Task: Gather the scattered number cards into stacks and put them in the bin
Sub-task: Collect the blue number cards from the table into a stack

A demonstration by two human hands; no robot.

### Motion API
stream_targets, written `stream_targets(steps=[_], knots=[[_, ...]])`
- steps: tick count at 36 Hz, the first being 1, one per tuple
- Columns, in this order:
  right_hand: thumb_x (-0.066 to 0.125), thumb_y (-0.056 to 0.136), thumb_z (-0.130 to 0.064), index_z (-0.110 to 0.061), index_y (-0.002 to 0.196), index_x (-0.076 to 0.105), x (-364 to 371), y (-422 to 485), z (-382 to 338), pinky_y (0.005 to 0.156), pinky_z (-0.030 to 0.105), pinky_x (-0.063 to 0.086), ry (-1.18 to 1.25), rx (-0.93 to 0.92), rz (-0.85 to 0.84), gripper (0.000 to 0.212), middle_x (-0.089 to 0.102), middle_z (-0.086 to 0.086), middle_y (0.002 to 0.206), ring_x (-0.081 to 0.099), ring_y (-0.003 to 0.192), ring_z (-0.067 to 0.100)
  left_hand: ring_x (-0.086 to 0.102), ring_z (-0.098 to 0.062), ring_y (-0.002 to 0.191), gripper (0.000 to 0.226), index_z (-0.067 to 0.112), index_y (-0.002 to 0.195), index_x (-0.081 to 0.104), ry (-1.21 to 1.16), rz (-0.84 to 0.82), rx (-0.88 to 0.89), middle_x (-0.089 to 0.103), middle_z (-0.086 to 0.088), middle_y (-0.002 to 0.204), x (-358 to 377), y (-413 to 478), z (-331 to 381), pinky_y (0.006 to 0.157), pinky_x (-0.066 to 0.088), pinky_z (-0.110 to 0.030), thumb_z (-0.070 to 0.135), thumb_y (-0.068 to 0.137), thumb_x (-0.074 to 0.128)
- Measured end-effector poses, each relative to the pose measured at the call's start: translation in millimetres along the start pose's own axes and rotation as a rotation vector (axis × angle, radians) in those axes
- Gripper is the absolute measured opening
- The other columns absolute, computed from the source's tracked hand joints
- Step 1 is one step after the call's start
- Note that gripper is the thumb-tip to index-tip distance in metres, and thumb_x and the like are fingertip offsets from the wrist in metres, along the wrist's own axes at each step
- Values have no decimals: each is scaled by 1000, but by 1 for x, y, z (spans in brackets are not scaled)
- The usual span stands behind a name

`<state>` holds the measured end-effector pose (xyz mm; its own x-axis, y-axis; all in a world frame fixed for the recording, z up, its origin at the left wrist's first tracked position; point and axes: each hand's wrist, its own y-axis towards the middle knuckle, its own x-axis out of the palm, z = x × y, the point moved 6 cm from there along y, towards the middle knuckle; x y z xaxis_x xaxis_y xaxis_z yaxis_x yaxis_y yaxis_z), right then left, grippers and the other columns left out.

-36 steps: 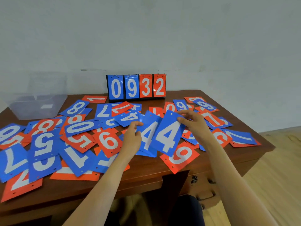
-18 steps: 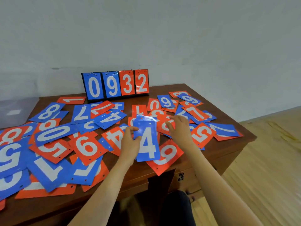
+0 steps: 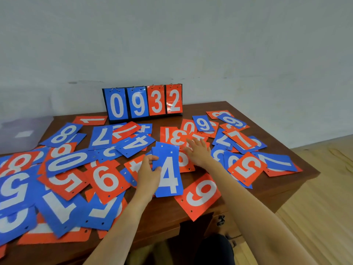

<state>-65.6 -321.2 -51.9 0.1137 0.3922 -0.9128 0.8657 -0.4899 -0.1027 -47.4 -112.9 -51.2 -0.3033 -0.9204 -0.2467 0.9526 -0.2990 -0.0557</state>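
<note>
Blue and red cards [image 3: 68, 163] lay scattered over most of the brown wooden table [image 3: 286, 190], many of them overlapping. The left hand [image 3: 148, 175] held a small stack [image 3: 168, 173] of blue cards near the front middle of the table, above the other cards, with a white 4 on top; its thumb lay on the face and the fingers were curled round the left edge. The right hand [image 3: 197, 152] was just right of the stack, fingers straight and spread, holding nothing, over red cards near a red 3 [image 3: 176, 137]; I could not tell if it touched them. A red 9 [image 3: 200, 196] lay at the front edge, under the stack. The bin [image 3: 19, 134], clear plastic and blurred, stood at the far left. A scoreboard [image 3: 143, 102] showing 0932 stood upright at the back edge
</note>
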Motion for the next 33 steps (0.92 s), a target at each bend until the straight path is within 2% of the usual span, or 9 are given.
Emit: stream_targets(steps=[3,8,12,17,21,23,27,30,33], knots=[[48,95,-41,-16,147,28,-11,-6,13,113,44,22,37,9,60,61,28,10,153,19,142,30,59,-11,90,22,23,109,46,4,-4,-11,44,9,108,1,4,-1,61,53,-31,9,94,52],[56,90,-47,-11,137,39,-14,-27,36,101,36,40,-112,39,-121,62,43,10,140,43,126,25,60,-15,95,22,22,109,46,-11,-26,-17,46,8,110,6,7,0,70,55,-39,8,94,52],[48,93,-50,-13,128,48,-14,-34,34,93,34,44,-191,8,-121,51,52,9,130,52,115,23,54,-7,85,23,21,111,47,-7,-21,1,42,7,112,12,6,1,60,49,-28,7,94,52],[46,94,-48,-14,118,54,-18,-37,25,87,35,49,-264,-56,-95,42,59,8,118,57,104,23,55,-9,84,23,22,110,47,-19,-38,15,42,5,115,16,4,1,58,47,-28,6,94,51],[58,85,-54,-17,130,48,-23,-41,31,87,32,46,-157,-27,-105,59,54,4,129,54,113,22,53,-8,85,23,23,109,46,-4,-39,22,42,6,115,17,2,3,55,45,-22,6,94,51],[62,82,-55,-14,131,46,-27,-43,41,88,33,48,-228,28,-75,65,53,6,128,54,113,22,55,-11,92,24,24,109,46,-2,-49,18,42,6,116,19,1,3,55,46,-23,7,94,51],[50,91,-51,-10,115,56,-21,-50,56,79,31,50,-339,67,-140,48,64,9,107,61,94,22,57,-15,95,24,24,109,47,5,-61,26,43,6,116,24,-1,5,53,44,-21,7,93,52],[45,96,-44,-8,110,58,-18,-56,51,79,32,52,-355,1,-98,41,64,9,105,61,92,21,57,-10,82,24,21,113,47,8,-56,35,43,7,114,27,-2,8,50,43,-20,7,94,52],[40,98,-39,-7,107,58,-19,-58,45,74,30,50,-335,-24,-20,38,63,8,100,62,90,22,58,-12,90,24,22,112,47,4,-53,50,43,8,115,27,-4,11,50,43,-20,8,94,51]])
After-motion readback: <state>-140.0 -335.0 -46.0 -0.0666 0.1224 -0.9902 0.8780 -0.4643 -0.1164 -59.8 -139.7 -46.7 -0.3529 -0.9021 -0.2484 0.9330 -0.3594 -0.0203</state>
